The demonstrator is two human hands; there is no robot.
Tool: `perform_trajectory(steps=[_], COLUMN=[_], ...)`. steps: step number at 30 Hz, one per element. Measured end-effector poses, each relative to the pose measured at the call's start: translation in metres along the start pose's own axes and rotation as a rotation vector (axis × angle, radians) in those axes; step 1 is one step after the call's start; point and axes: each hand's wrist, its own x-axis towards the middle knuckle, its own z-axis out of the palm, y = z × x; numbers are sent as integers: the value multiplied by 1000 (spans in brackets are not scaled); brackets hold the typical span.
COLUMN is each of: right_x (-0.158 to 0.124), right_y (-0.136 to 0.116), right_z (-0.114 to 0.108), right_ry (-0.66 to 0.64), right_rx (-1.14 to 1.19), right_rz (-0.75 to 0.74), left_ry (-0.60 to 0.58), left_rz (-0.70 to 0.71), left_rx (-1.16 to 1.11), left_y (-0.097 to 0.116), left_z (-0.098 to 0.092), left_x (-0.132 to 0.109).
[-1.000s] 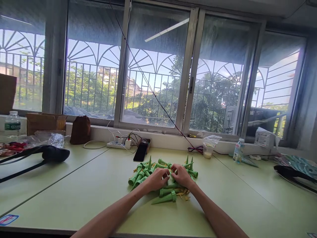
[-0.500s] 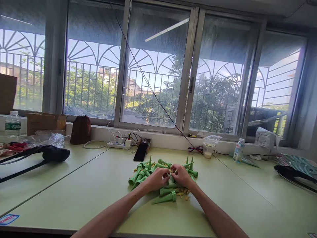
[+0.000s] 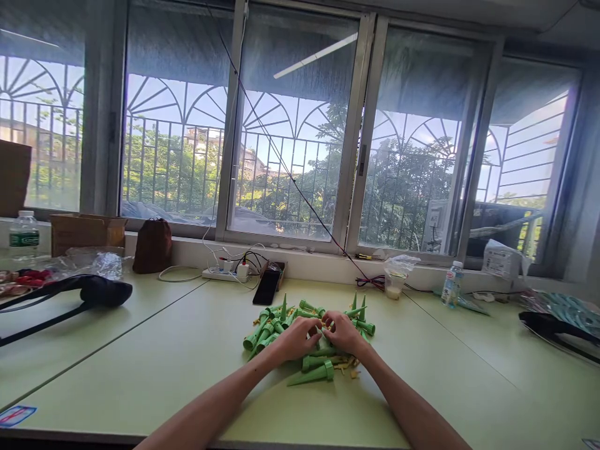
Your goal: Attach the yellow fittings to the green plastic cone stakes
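My left hand point(image 3: 300, 337) and my right hand point(image 3: 342, 331) meet over a heap of green plastic watering spikes point(image 3: 312, 374). The fingers of both are curled in a pinch, fingertips nearly touching. Whatever lies between them is too small and covered to make out. Cone-shaped green spikes with wide ribbed caps lie around both hands, and a few stand point up behind the right one. Small yellow plastic pieces point(image 3: 344, 364) are scattered among them, some just below my right wrist. Part of the heap is hidden under my hands.
Behind the heap lie a black phone point(image 3: 266, 286) and a power strip point(image 3: 220, 274) with cables. A plastic cup point(image 3: 394, 284) and a bottle point(image 3: 452, 284) stand at the back right. At left are a black strapped object point(image 3: 103, 290), a brown pouch point(image 3: 152, 247) and a cardboard box point(image 3: 88, 234).
Hardly anything differs: the fingertips of both hands have shifted very slightly, and the spikes around them lie as before.
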Motion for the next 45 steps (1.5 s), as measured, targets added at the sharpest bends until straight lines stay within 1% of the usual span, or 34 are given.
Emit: perform_trajectory(steps=[8, 27, 35, 45], right_x=[-1, 0, -1, 0], right_y=[0, 2, -4, -1], right_z=[0, 2, -2, 0], right_ry=[-11, 18, 2, 2], right_rx=[5, -11, -10, -5], right_rz=[1, -2, 7, -1], left_ry=[-10, -11, -9, -7], left_rz=[6, 4, 9, 1], left_rx=[7, 10, 26, 26], left_y=[3, 0, 1, -1], left_z=[-2, 0, 0, 1], left_x=[-1, -1, 0, 0])
